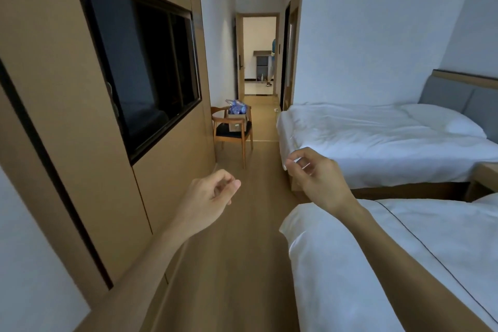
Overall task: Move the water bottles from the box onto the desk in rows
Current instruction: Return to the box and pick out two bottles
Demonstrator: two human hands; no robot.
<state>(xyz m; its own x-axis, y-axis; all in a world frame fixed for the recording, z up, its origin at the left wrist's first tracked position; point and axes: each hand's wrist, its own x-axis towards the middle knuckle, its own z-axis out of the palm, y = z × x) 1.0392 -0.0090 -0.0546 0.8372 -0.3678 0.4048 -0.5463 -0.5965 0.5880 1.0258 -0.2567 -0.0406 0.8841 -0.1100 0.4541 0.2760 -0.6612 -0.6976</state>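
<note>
From the head camera, both bare arms reach forward over a strip of wooden floor (242, 250) that runs between a brown wall panel on the left and two beds on the right. The left hand (208, 197) hangs in the air with its fingers (229, 183) loosely curled toward the palm, holding nothing. The right hand (312, 172) is raised a little higher, its fingers (292, 163) also loosely curled, thumb near the fingertips, with nothing in them.

Well beyond both hands, ahead and between them, a wooden chair (233, 132) stands against the left wall. On its seat sits a small box (237, 121) with a bunch of water bottles (237, 108) sticking out of the top; their bluish wrapping is blurred, so their number cannot be told. The floor between the fingers and the chair is open.

Just right of the right hand, the corner of the far bed (377, 137) comes close to the fingers. Below the right forearm, the rounded edge of the near bed (336, 264) narrows the floor strip. Left of the left hand, a dark television (142, 67) is set into the wall panel. Past the chair, a narrow hallway leads to an open doorway (260, 54), where part of a person (272, 62) stands far off.
</note>
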